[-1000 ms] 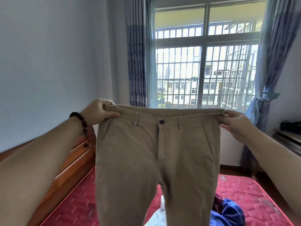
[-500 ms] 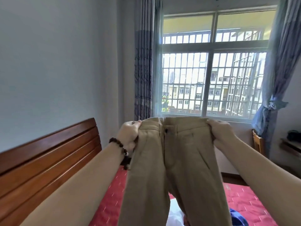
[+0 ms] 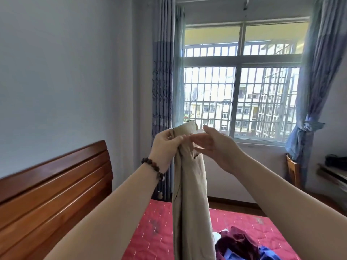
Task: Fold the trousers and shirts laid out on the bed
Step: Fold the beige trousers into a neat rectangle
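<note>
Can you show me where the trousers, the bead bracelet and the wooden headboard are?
trousers (image 3: pixel 189 194): head view, on the hanging tan legs.
bead bracelet (image 3: pixel 153 167): head view, on the dark beads at the left wrist.
wooden headboard (image 3: pixel 56 182): head view, on its slatted front.

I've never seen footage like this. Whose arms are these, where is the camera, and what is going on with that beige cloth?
There is no machine here: a person wears one wide-angle camera on the head, so you see their own two arms reaching forward. The left hand, with a bead bracelet on its wrist, grips the waistband of the beige trousers, which hang doubled lengthwise. The right hand is open beside the waistband, fingers straight. Below is a bed with a red quilted mattress and a wooden headboard. More clothes, dark red and blue, lie in a heap on it. Behind are a barred window and blue curtains.
</note>
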Action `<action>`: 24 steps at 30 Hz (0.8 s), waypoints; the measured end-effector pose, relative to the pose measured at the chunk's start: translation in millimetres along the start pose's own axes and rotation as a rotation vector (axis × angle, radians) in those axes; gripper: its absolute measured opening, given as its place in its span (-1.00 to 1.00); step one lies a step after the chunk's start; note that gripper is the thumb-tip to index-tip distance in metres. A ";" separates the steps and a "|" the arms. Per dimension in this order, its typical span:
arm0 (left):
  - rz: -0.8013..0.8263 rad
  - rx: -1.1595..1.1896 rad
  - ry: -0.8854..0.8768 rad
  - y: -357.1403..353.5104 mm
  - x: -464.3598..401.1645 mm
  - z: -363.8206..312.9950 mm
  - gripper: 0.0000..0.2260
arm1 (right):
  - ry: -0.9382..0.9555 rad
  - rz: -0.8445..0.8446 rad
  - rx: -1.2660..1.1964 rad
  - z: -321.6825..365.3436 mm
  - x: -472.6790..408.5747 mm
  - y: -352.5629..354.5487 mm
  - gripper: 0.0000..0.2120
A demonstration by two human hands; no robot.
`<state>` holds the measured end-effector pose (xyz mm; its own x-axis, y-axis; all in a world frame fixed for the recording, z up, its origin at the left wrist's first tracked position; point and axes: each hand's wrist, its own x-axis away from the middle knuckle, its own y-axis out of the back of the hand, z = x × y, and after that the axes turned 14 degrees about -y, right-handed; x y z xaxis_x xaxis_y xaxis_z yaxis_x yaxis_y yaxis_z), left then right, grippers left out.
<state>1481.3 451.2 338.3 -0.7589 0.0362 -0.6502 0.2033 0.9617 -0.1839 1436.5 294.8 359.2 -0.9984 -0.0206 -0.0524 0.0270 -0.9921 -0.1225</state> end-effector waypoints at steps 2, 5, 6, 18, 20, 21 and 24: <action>0.088 0.116 -0.031 14.9 -7.7 -3.9 -0.85 | 0.127 -0.179 0.061 -0.8 -5.7 16.8 -0.81; 0.278 0.253 -0.058 33.2 -15.2 -17.6 -0.83 | 0.145 -0.286 0.131 -6.1 -10.2 40.7 -0.28; 0.327 0.277 -0.052 38.0 -18.7 -22.2 -0.83 | 0.108 -0.192 0.096 -8.3 -11.9 48.5 -0.19; 0.276 -0.015 0.229 71.8 -13.4 -6.7 -0.44 | 0.223 -0.137 -0.055 -18.3 -13.9 29.4 -0.86; 0.228 -0.065 0.219 64.9 -7.8 1.4 -0.51 | 0.267 -0.210 -0.060 -19.2 -18.0 27.1 -0.87; 0.181 -0.043 0.186 61.5 -7.2 3.6 -0.57 | 0.261 -0.196 -0.071 -20.4 -18.5 29.9 -0.82; 0.077 0.083 0.112 55.4 -10.3 1.3 -0.77 | 0.073 0.004 0.042 -36.1 -12.7 51.2 -0.58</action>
<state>1501.2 503.7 333.8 -0.8027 0.1434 -0.5788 0.3104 0.9293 -0.2002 1452.4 248.7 317.8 -0.9920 -0.0168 -0.1249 0.0270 -0.9964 -0.0806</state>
